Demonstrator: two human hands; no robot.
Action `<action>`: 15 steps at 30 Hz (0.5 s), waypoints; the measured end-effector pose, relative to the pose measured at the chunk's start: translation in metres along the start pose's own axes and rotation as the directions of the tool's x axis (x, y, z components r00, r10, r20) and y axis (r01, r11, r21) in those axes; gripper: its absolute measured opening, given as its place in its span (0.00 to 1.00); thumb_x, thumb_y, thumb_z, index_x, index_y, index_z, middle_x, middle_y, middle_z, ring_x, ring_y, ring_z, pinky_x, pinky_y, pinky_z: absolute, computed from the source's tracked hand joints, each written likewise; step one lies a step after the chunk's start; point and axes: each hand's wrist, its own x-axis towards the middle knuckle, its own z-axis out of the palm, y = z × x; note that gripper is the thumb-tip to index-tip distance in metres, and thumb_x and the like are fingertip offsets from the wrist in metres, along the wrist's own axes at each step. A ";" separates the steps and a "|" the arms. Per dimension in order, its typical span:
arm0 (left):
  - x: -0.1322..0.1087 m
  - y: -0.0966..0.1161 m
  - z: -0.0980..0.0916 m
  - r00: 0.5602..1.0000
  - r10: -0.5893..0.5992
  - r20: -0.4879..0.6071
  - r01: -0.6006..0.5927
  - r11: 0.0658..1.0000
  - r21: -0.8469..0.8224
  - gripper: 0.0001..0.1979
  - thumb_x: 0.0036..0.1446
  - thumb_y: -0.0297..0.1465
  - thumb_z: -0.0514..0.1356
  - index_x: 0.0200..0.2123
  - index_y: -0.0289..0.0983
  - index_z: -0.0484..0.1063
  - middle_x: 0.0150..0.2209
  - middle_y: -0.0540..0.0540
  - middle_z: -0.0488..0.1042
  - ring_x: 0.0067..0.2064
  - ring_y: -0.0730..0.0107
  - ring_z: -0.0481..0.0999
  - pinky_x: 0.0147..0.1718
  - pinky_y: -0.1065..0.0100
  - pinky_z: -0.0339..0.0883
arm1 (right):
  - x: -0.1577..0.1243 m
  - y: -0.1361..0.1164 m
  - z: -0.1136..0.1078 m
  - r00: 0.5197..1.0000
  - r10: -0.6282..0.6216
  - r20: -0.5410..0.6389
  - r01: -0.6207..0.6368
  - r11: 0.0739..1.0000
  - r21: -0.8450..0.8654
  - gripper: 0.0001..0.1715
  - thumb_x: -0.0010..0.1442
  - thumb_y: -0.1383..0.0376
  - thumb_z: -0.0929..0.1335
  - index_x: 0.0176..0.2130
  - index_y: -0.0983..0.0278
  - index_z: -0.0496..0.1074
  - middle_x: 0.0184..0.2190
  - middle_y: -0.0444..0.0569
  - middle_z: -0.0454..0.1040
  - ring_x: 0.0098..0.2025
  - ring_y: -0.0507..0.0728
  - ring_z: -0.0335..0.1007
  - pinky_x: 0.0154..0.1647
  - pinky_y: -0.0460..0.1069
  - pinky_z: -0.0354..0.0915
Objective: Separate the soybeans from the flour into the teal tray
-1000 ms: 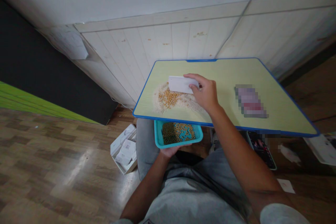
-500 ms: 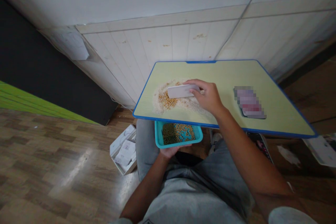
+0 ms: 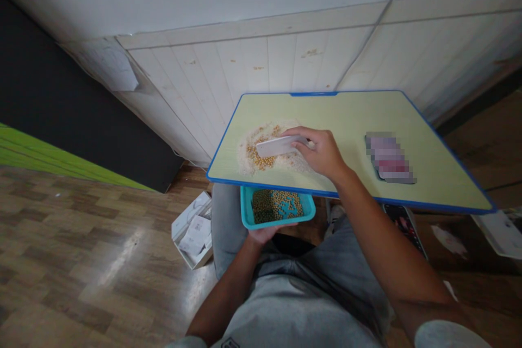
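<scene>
My right hand (image 3: 322, 152) grips a flat white card (image 3: 277, 146) and holds it edge-down in a pile of rice and yellow beans (image 3: 259, 156) near the front left of a pale green table with a blue rim (image 3: 354, 111). My left hand (image 3: 267, 232) holds a teal tray (image 3: 247, 211) just under the table's front edge, below the pile. The tray contains yellow and dark green beans.
A blurred flat object (image 3: 389, 157) lies on the right half of the table. An open white box (image 3: 191, 231) sits on the wooden floor to the left of my knees. A white panelled wall (image 3: 244, 65) stands right behind the table.
My right hand has drawn the white card toward me through the pile, from its far side to its middle, and tilted it lower. The tray and my left hand have stayed put.
</scene>
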 end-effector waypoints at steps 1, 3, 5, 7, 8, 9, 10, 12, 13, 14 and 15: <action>-0.001 0.000 0.002 1.000 0.005 0.003 -0.005 1.000 0.015 0.36 0.70 0.59 0.46 0.69 0.48 0.71 0.74 0.42 0.65 0.76 0.27 0.58 0.67 0.12 0.42 | 0.000 0.000 -0.001 1.000 0.003 0.000 -0.003 1.000 -0.002 0.24 0.61 0.74 0.69 0.50 0.53 0.84 0.50 0.42 0.87 0.53 0.59 0.84 0.58 0.58 0.75; -0.001 0.000 0.005 1.000 0.015 -0.007 -0.015 0.999 0.044 0.34 0.69 0.59 0.48 0.65 0.48 0.75 0.74 0.43 0.66 0.74 0.27 0.61 0.65 0.13 0.47 | 0.000 -0.001 -0.002 1.000 0.008 -0.009 -0.008 1.000 -0.010 0.22 0.61 0.74 0.69 0.50 0.54 0.84 0.50 0.43 0.87 0.54 0.60 0.84 0.58 0.58 0.75; -0.002 0.000 0.006 0.999 0.023 -0.036 -0.020 0.997 0.073 0.33 0.68 0.58 0.50 0.62 0.47 0.78 0.73 0.43 0.67 0.73 0.27 0.64 0.65 0.13 0.51 | 0.001 -0.003 0.000 1.000 0.005 -0.025 -0.005 1.000 -0.017 0.22 0.62 0.73 0.69 0.51 0.54 0.83 0.51 0.44 0.87 0.54 0.60 0.83 0.58 0.58 0.75; -0.003 -0.001 0.007 0.998 0.028 -0.063 -0.023 0.996 0.089 0.32 0.67 0.58 0.51 0.61 0.47 0.79 0.72 0.42 0.69 0.72 0.27 0.65 0.64 0.14 0.53 | 0.002 -0.006 0.004 1.000 -0.001 -0.027 0.001 1.000 -0.025 0.23 0.63 0.74 0.69 0.51 0.53 0.83 0.52 0.43 0.86 0.54 0.59 0.83 0.58 0.58 0.75; -0.003 -0.001 0.007 0.997 0.033 -0.070 -0.027 0.996 0.088 0.32 0.67 0.57 0.51 0.61 0.46 0.79 0.72 0.41 0.69 0.72 0.27 0.66 0.64 0.14 0.53 | 0.001 -0.007 0.006 1.000 -0.004 -0.020 0.004 1.000 -0.030 0.23 0.63 0.74 0.69 0.51 0.53 0.83 0.51 0.42 0.86 0.54 0.59 0.83 0.58 0.58 0.75; -0.004 -0.001 0.007 0.997 0.038 -0.071 -0.032 0.996 0.084 0.32 0.67 0.57 0.51 0.61 0.46 0.79 0.72 0.41 0.70 0.72 0.27 0.66 0.65 0.15 0.53 | 0.001 -0.007 0.008 1.000 -0.007 -0.010 0.006 0.999 -0.034 0.24 0.63 0.74 0.69 0.51 0.52 0.83 0.51 0.42 0.87 0.54 0.59 0.84 0.58 0.58 0.75; -0.004 0.000 0.008 0.997 0.040 -0.069 -0.035 0.996 0.078 0.32 0.68 0.57 0.51 0.61 0.45 0.79 0.72 0.40 0.70 0.72 0.27 0.66 0.65 0.15 0.52 | 0.000 -0.008 0.009 1.000 -0.009 0.001 0.009 0.999 -0.037 0.24 0.63 0.74 0.69 0.51 0.52 0.83 0.51 0.41 0.87 0.53 0.60 0.84 0.57 0.58 0.75; -0.006 0.000 0.010 0.997 0.043 -0.071 -0.038 0.997 0.070 0.33 0.69 0.57 0.49 0.59 0.44 0.80 0.72 0.41 0.70 0.72 0.28 0.66 0.66 0.16 0.52 | -0.002 -0.008 0.009 1.000 -0.012 0.014 0.013 0.999 -0.036 0.24 0.62 0.74 0.69 0.51 0.52 0.83 0.50 0.42 0.87 0.53 0.60 0.84 0.57 0.58 0.75; -0.006 0.001 0.013 0.996 0.043 -0.077 -0.038 0.997 0.068 0.33 0.69 0.56 0.48 0.58 0.44 0.80 0.72 0.42 0.70 0.72 0.29 0.66 0.66 0.17 0.51 | -0.004 -0.008 0.007 1.000 -0.013 0.018 0.014 0.999 -0.032 0.24 0.63 0.74 0.69 0.51 0.52 0.83 0.50 0.42 0.87 0.53 0.59 0.84 0.57 0.58 0.76; -0.007 0.001 0.015 0.995 0.043 -0.087 -0.038 0.997 0.068 0.33 0.70 0.56 0.47 0.58 0.44 0.81 0.72 0.42 0.70 0.72 0.29 0.66 0.67 0.17 0.51 | -0.005 -0.008 0.006 1.000 -0.014 0.017 0.015 1.000 -0.028 0.23 0.63 0.74 0.69 0.51 0.53 0.84 0.50 0.43 0.87 0.53 0.59 0.84 0.58 0.58 0.76; -0.007 0.001 0.018 0.994 0.043 -0.102 -0.036 0.997 0.069 0.32 0.70 0.55 0.47 0.58 0.44 0.80 0.72 0.43 0.70 0.72 0.30 0.66 0.67 0.18 0.51 | -0.007 -0.008 0.004 1.000 -0.015 0.015 0.015 1.000 -0.023 0.22 0.63 0.73 0.69 0.51 0.53 0.84 0.50 0.43 0.87 0.53 0.59 0.84 0.58 0.58 0.76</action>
